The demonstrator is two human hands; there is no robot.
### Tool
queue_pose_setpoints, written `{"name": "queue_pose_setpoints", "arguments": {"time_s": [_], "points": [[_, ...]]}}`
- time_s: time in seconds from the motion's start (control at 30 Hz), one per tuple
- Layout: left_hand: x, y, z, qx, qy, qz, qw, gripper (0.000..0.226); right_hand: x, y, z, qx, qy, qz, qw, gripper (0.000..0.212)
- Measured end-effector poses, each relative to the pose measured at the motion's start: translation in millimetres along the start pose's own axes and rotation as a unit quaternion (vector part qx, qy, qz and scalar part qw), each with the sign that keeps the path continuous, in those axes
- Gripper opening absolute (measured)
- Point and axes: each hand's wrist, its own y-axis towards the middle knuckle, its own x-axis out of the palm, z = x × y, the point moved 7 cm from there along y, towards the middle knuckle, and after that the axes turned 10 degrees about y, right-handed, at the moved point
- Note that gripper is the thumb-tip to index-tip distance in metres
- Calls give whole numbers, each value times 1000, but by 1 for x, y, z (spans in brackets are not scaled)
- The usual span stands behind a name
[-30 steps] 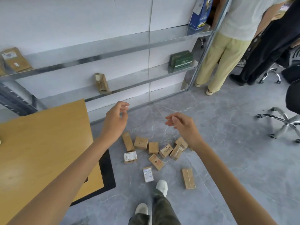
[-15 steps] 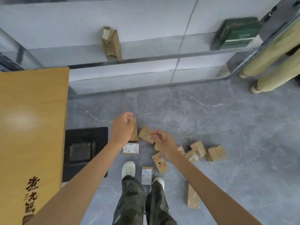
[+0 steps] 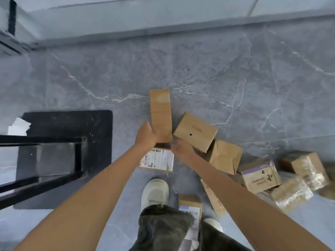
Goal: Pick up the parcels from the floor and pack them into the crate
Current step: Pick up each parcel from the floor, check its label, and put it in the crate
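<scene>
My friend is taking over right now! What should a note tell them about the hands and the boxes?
Left hand: gripping the long plain brown cardboard parcel.
Right hand: open, next to the brown cardboard box with a black dot, not holding it.
The other parcels, like the white-labelled flat parcel, lie on the grey marble floor.
No crate in view; nothing visibly packed. All parcels remain.

The left hand (image 3: pixel 147 135) covers the near end of the long parcel (image 3: pixel 161 113), so the grip there is hard to read. The right hand (image 3: pixel 182 149) hides the near corner of the square parcel (image 3: pixel 196 132). The right forearm crosses a flat parcel (image 3: pixel 213 201). At the lower right edge, the taped parcel (image 3: pixel 291 193) is blurred. The trouser leg (image 3: pixel 163 230) hides part of a labelled parcel (image 3: pixel 190 211).
</scene>
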Motion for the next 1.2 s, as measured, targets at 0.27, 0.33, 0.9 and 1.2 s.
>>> {"name": "queue_pose_setpoints", "arguments": {"time_s": [0.27,0.33,0.9,1.2], "points": [[31,31,9,-74,-76,27,994,89,12,36,-6,-15,115,-11,993,41],[8,16,22,-52,-78,59,994,84,4,10,-17,-35,142,-15,989,46],[-337,-398,265,127,-162,185,961,74,-236,-423,-258,-223,233,48,945,76],[-472,-616,337,255,-213,215,919,43,-313,-661,-366,-347,279,66,893,45]]}}
